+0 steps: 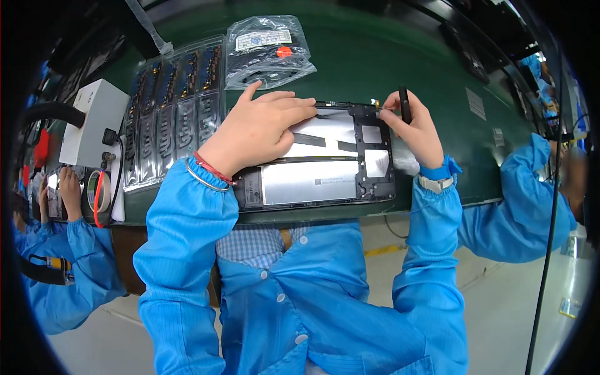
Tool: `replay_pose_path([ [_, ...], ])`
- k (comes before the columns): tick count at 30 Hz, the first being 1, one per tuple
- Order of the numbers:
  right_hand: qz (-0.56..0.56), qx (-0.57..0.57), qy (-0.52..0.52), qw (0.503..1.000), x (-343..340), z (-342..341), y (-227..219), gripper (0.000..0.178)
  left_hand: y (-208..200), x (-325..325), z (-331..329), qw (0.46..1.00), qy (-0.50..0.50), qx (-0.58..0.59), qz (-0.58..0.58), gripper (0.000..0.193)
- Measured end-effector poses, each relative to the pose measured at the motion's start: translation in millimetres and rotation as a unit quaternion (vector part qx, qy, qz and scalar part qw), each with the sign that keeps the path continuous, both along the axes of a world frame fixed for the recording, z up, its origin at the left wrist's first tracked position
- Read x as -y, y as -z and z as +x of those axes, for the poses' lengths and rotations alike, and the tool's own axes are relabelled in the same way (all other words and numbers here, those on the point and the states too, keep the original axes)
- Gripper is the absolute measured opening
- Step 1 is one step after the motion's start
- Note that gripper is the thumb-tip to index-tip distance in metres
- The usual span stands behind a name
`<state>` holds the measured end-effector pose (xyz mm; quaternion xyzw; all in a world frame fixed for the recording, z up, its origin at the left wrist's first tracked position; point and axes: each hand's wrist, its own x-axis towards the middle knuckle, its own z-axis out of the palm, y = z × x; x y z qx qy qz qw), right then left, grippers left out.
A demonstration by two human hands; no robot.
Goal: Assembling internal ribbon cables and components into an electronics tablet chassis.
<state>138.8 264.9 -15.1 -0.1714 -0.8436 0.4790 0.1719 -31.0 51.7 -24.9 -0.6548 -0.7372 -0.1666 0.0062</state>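
Coverless tablet [320, 160] flat on green bench [369, 53], near edge. Left hand [259, 128]: fingers spread, unclenched, resting across its upper left. Right hand [417, 128]: fingers grasp black pen-like tool [405, 105] by upper-right corner. Probably light, stiff, slick, fragile inside; best held by black outer frame [391, 175], off silver panels [300, 182].

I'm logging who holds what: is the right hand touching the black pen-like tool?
Touching. The head view shows the black pen-like tool set within the curled right hand, with no gap showing between them.
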Motion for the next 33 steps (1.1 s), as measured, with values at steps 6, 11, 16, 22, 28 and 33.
replay_pose_path([
  [6, -0.21, 0.007, 0.03, 0.977, -3.0, 3.7, 12.6, 0.014, -2.9, -1.4, -0.7, 0.998, 0.015, -0.062, -0.021, 0.042],
  [11, -0.029, -0.015, 0.104, 0.994, -0.3, 0.7, 26.8, 0.018, -10.0, -7.5, 1.8, 0.991, 0.034, -0.131, -0.023, 0.037],
  [16, 0.072, 0.025, 0.13, 0.989, 15.1, -2.9, 19.4, 0.02, -12.8, -10.2, 7.8, 0.978, 0.063, -0.197, 0.007, 0.031],
  [22, 0.236, -0.009, 0.114, 0.965, 19.5, 1.7, 18.5, 0.021, -27.1, -25.4, 8.2, 0.955, 0.173, -0.237, -0.035, 0.022],
  [28, 0.238, -0.019, 0.112, 0.964, 18.3, 3.1, 19.6, 0.026, -34.0, -41.6, 13.8, 0.95, 0.204, -0.233, -0.045, 0.015],
  [33, 0.233, -0.086, 0.147, 0.957, 13.8, 1.0, 15.3, 0.029, -38.5, -55.1, 24.2, 0.948, 0.207, -0.237, -0.056, 0.015],
])
